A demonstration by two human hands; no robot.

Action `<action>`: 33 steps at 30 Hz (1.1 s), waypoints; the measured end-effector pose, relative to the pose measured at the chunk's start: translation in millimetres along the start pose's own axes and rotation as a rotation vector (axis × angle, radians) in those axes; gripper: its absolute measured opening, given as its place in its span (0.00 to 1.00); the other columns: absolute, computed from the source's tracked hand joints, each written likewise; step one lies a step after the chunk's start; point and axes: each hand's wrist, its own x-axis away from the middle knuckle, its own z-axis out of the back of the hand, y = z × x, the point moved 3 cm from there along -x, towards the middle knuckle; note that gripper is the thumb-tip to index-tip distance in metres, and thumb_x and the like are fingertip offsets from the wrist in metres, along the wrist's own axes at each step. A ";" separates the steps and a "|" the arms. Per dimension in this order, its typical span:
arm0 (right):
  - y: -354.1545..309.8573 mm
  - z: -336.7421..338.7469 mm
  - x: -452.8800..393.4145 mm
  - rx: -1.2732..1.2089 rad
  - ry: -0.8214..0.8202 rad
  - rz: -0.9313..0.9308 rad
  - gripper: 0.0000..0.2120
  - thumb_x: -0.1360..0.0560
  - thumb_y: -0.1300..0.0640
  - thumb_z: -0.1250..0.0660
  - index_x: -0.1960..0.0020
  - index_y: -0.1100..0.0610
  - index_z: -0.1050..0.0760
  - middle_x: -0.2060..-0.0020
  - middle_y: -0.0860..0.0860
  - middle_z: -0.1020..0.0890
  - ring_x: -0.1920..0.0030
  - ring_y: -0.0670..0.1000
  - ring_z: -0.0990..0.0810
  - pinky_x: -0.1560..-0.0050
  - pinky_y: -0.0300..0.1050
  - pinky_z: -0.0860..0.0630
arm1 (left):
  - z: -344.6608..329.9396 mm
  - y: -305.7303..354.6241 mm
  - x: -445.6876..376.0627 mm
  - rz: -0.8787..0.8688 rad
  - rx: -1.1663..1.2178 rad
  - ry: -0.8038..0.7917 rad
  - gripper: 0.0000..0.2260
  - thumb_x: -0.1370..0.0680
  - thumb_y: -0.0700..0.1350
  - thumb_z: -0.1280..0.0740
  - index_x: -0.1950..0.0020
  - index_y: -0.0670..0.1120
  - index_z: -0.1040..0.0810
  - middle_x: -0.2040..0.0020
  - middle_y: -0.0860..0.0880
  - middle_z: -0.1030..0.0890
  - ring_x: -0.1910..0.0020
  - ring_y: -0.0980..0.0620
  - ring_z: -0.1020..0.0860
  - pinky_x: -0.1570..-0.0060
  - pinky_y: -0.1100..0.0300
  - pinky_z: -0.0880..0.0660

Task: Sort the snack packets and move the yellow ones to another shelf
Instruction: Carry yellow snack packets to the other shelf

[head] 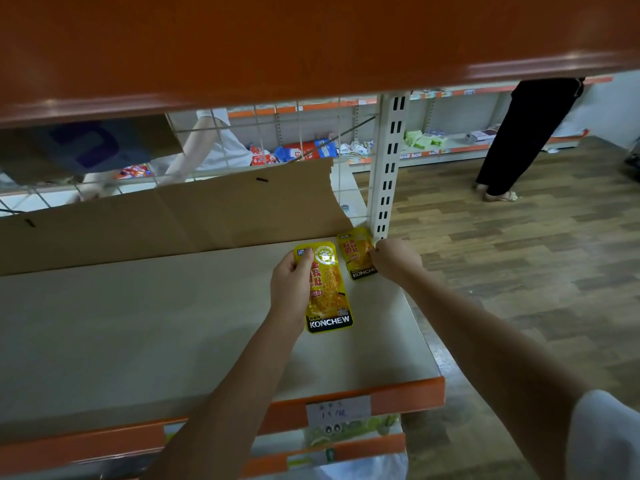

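Both forearms reach fwd over beige shelf [138, 341] w/ orange front edge. L hand [291, 289] pinches nearer yellow packet [330, 299], flat on shelf. R hand [394, 259] pinches farther yellow packet [356, 252] by white upright post [388, 168]. Cardboard sheet [173, 220] leans along shelf back.

near yellow packet [329, 289]: "KONCHEW" | far yellow packet [358, 254]: "KONCHE" (rest hidden)

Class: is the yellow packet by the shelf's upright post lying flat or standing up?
Lying flat: the yellow packet shows its printed face upward on the shelf.
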 end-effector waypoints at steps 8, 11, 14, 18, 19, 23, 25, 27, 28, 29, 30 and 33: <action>1.1 -6.0 2.8 -0.053 0.067 -0.065 0.13 0.21 0.59 0.47 0.47 0.61 0.25 0.59 0.53 0.25 0.60 0.54 0.26 0.61 0.43 0.32 | -5.0 -4.8 -2.3 -0.025 -0.012 -0.014 0.11 0.20 0.49 0.38 0.58 0.45 0.25 0.63 0.45 0.22 0.61 0.46 0.21 0.54 0.47 0.22; -0.6 -3.2 3.3 -0.025 0.052 -0.059 0.10 0.22 0.60 0.46 0.50 0.59 0.26 0.58 0.54 0.25 0.60 0.54 0.26 0.62 0.43 0.32 | -8.8 -4.8 -4.6 -0.028 -0.027 -0.054 0.10 0.20 0.48 0.37 0.59 0.46 0.23 0.64 0.47 0.20 0.64 0.50 0.20 0.58 0.55 0.22; -2.7 1.6 3.9 0.049 0.059 -0.015 0.09 0.22 0.60 0.46 0.54 0.59 0.27 0.57 0.55 0.23 0.60 0.54 0.27 0.63 0.42 0.32 | -13.7 -5.2 -7.2 -0.028 -0.064 -0.105 0.09 0.20 0.46 0.37 0.58 0.47 0.21 0.63 0.49 0.20 0.65 0.54 0.21 0.68 0.66 0.24; -2.7 5.2 4.8 0.161 0.060 0.032 0.12 0.21 0.58 0.46 0.48 0.60 0.25 0.52 0.55 0.21 0.59 0.54 0.27 0.63 0.43 0.32 | -18.2 -7.3 -12.7 0.017 -0.132 -0.165 0.09 0.20 0.47 0.38 0.58 0.49 0.22 0.63 0.49 0.21 0.64 0.53 0.23 0.69 0.66 0.27; -2.4 6.0 4.9 0.191 0.064 0.049 0.13 0.20 0.57 0.46 0.47 0.60 0.25 0.52 0.55 0.20 0.58 0.54 0.26 0.63 0.43 0.32 | -19.1 -7.3 -14.3 0.030 -0.165 -0.188 0.09 0.20 0.47 0.38 0.58 0.49 0.23 0.63 0.50 0.22 0.63 0.52 0.25 0.67 0.63 0.29; 3.4 13.5 2.7 0.202 0.069 0.088 0.15 0.20 0.50 0.46 0.47 0.59 0.25 0.51 0.54 0.21 0.55 0.54 0.23 0.61 0.44 0.32 | -25.0 -4.1 -24.1 0.108 -0.254 -0.266 0.09 0.20 0.47 0.40 0.59 0.51 0.24 0.63 0.52 0.23 0.64 0.56 0.26 0.66 0.62 0.34; 9.8 20.0 -0.3 0.179 0.091 0.090 0.15 0.20 0.51 0.46 0.48 0.59 0.25 0.51 0.55 0.21 0.55 0.54 0.24 0.60 0.43 0.31 | -30.0 0.3 -31.2 0.117 -0.294 -0.298 0.09 0.20 0.46 0.40 0.59 0.50 0.24 0.62 0.52 0.22 0.63 0.56 0.24 0.66 0.62 0.34; 18.2 25.6 -2.1 0.181 0.110 0.097 0.14 0.20 0.53 0.47 0.48 0.59 0.25 0.51 0.56 0.20 0.56 0.55 0.24 0.61 0.43 0.31 | -36.0 4.8 -39.9 0.104 -0.319 -0.325 0.08 0.20 0.45 0.38 0.58 0.50 0.24 0.61 0.52 0.22 0.63 0.57 0.24 0.66 0.62 0.34; 22.8 27.7 -3.2 0.182 0.115 0.101 0.14 0.20 0.55 0.47 0.48 0.59 0.25 0.50 0.56 0.20 0.56 0.55 0.24 0.61 0.43 0.31 | -39.7 6.6 -44.9 0.094 -0.330 -0.329 0.06 0.20 0.45 0.37 0.56 0.49 0.24 0.61 0.52 0.22 0.63 0.57 0.24 0.66 0.62 0.33; 27.3 29.8 -3.9 0.186 0.122 0.109 0.13 0.21 0.56 0.47 0.47 0.59 0.25 0.50 0.56 0.20 0.55 0.56 0.24 0.62 0.43 0.31 | -43.3 8.2 -50.0 0.087 -0.339 -0.322 0.03 0.20 0.45 0.36 0.53 0.48 0.24 0.60 0.51 0.22 0.64 0.57 0.24 0.67 0.63 0.33; 31.3 31.1 -4.6 0.191 0.128 0.121 0.13 0.21 0.56 0.46 0.47 0.59 0.25 0.50 0.56 0.20 0.55 0.56 0.24 0.61 0.43 0.31 | -47.1 8.8 -55.3 0.087 -0.342 -0.306 0.03 0.21 0.45 0.35 0.49 0.47 0.25 0.59 0.50 0.21 0.64 0.57 0.24 0.68 0.64 0.32; 41.2 31.9 -5.9 0.197 0.140 0.165 0.13 0.21 0.56 0.46 0.47 0.60 0.26 0.49 0.57 0.21 0.54 0.57 0.23 0.61 0.44 0.31 | -58.5 3.1 -70.9 0.129 -0.323 -0.272 0.12 0.22 0.43 0.33 0.41 0.41 0.26 0.58 0.48 0.21 0.66 0.55 0.24 0.75 0.67 0.28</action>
